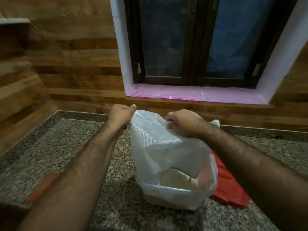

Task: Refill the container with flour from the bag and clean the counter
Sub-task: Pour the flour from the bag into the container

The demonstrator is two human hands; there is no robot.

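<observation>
Two bare forearms reach forward over a speckled granite counter toward a clear plastic container standing near its front edge. Directly above the container, a translucent white woven bag hangs upside down, its mouth dropped inside the container's rim. The left hand grips the bag's upturned bottom at the corner left of the container, fingers curled tight around the plastic. The right hand grasps the opposite corner the same way. Pale flour is heaped inside the container, filling much of it; whether more remains in the bag cannot be told.

To finish this pour well, it seems wise to keep the bag's mouth below the rim while lifting and shaking gently, so that powder does not puff onto the counter. A red sheet, perhaps another bag, lies just right of the container. Behind the container are a wood-panelled wall and a dark window with a pink-lined sill.
</observation>
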